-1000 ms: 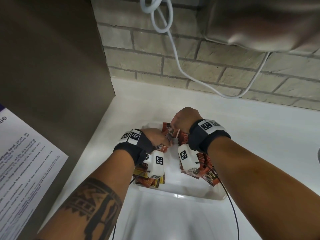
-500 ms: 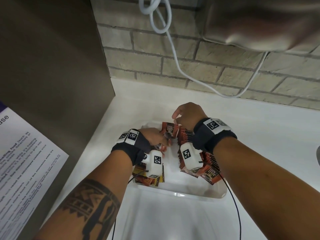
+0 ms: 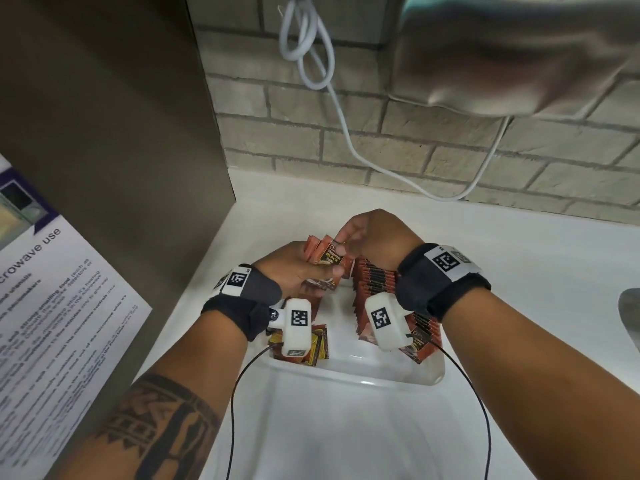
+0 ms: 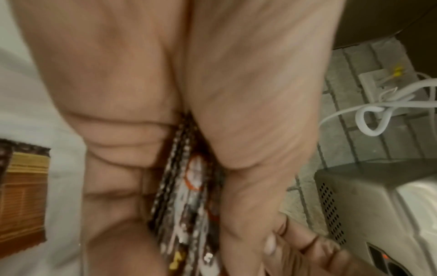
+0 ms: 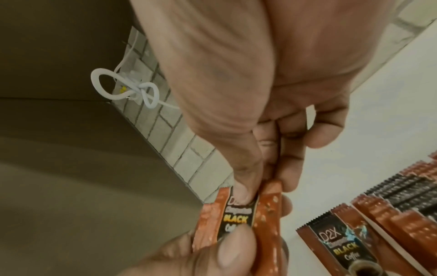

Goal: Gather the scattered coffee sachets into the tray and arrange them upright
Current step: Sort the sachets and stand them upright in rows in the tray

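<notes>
My left hand (image 3: 311,268) grips a small bunch of orange-and-black coffee sachets (image 3: 327,258) above the far left part of the white tray (image 3: 398,377). In the left wrist view the bunch (image 4: 189,196) sits edge-on between palm and fingers. My right hand (image 3: 349,235) pinches the top of the front sachet (image 5: 238,214) with thumb and fingers. A row of sachets (image 3: 375,282) stands upright along the tray's right side, also in the right wrist view (image 5: 390,214). More sachets (image 3: 317,348) lie at the tray's left, partly under my wrist camera.
The tray sits on a white counter (image 3: 519,271) against a brick wall (image 3: 415,150). A brown cabinet side (image 3: 121,133) stands at the left with a printed notice (image 3: 52,306). A white cable (image 3: 346,133) hangs down the wall. A grey appliance (image 3: 519,53) is at the upper right.
Both hands have risen slightly from the tray with the bunch of sachets. My right hand has moved up to pinch the top of the front sachet.
</notes>
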Demonstrator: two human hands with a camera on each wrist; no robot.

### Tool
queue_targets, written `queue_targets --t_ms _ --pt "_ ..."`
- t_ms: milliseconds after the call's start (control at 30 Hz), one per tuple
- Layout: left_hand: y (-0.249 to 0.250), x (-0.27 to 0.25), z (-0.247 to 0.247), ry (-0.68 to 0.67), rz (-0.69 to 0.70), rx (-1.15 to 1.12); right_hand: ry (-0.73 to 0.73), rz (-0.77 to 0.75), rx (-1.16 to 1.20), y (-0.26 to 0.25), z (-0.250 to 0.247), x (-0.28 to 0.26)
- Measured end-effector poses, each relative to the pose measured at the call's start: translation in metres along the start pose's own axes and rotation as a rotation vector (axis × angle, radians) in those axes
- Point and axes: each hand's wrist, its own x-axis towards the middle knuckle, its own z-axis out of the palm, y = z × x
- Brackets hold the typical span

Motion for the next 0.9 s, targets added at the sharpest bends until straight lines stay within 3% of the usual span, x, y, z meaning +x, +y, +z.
queue_targets --t_ms 233,367,467,567,700,900 --pt "0.001 -0.006 0.005 -0.054 0.105 -0.108 0.035 -0.028 0.094 -0.003 -0.009 -0.005" --pt "0.000 -0.006 0.003 -0.023 0.123 -0.056 0.043 -0.018 0.103 -0.003 -0.017 -0.004" --pt "-0.003 -0.003 -0.004 0.074 0.028 0.075 0.130 -0.019 0.063 -0.004 -0.020 0.002" --pt "-0.008 0.002 -0.016 0.180 -0.168 0.289 0.146 0.016 -0.099 0.002 -0.015 0.010" --pt "-0.013 0.008 -0.014 0.054 -0.257 0.559 0.065 0.115 -0.342 0.012 0.003 0.026" --pt "-0.017 0.028 0.004 0.004 -0.279 0.577 0.072 0.243 -0.449 0.015 0.025 0.040"
